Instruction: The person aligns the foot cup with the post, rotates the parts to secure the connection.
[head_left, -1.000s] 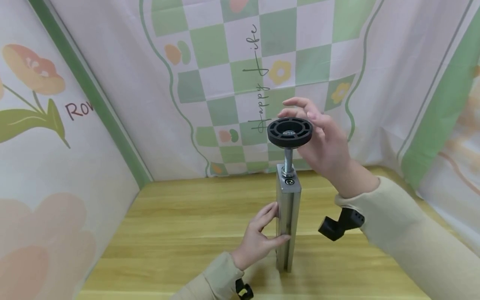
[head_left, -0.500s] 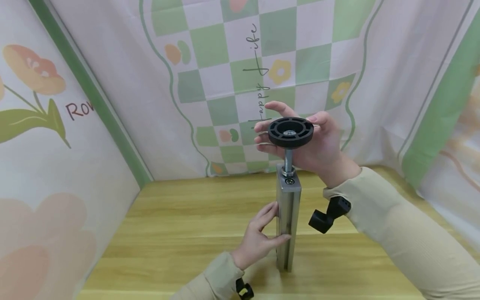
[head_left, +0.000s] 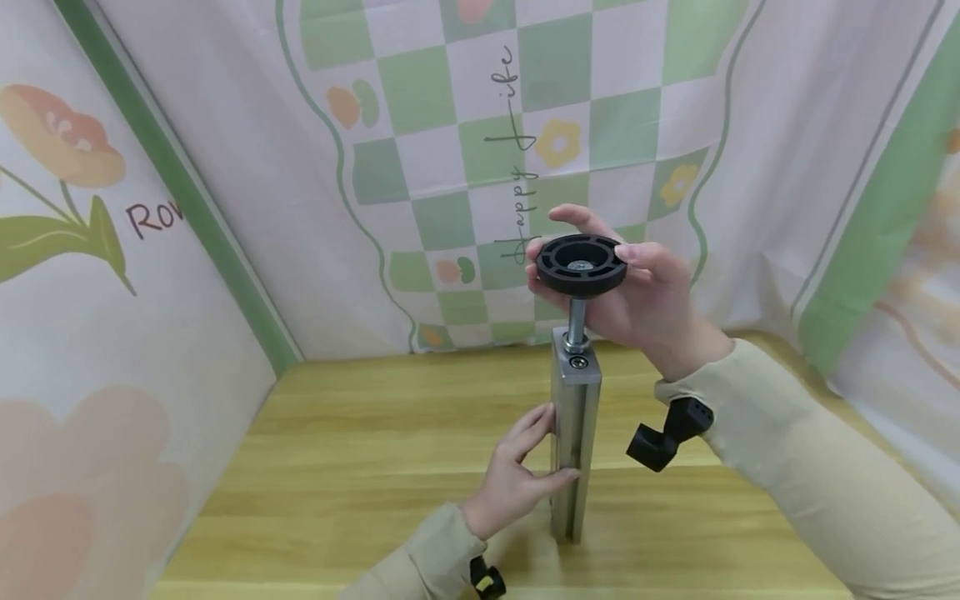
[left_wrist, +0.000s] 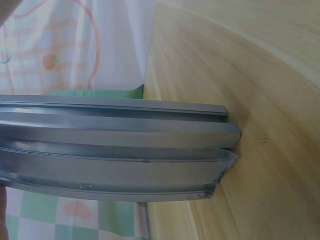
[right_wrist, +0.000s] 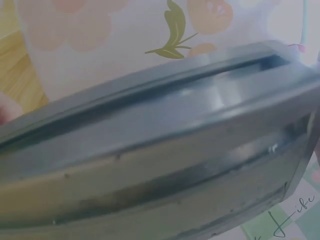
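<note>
A grey aluminium profile (head_left: 576, 450) stands upright on the wooden table, with my left hand (head_left: 504, 487) gripping its lower half, thumb across the near side. In the left wrist view, the lower end of the profile (left_wrist: 115, 145) meets the table. On top of it, a threaded rod carries a black round levelling foot (head_left: 581, 287), its open ribbed face turned up. My right hand (head_left: 645, 300) holds this foot by the rim: the thumb lies on the right edge and fingertips show at the left. The profile (right_wrist: 150, 135) fills much of the right wrist view.
The wooden table (head_left: 360, 450) extends around the profile. Printed curtains hang behind and on both sides, the back one with a green check pattern (head_left: 420, 158). A nut (head_left: 575, 343) and a screw (head_left: 578, 362) are at the profile's top end.
My right hand has swung left around the levelling foot, its fingers spreading behind it and then drawing in to the rim. The left hand and the profile keep their places.
</note>
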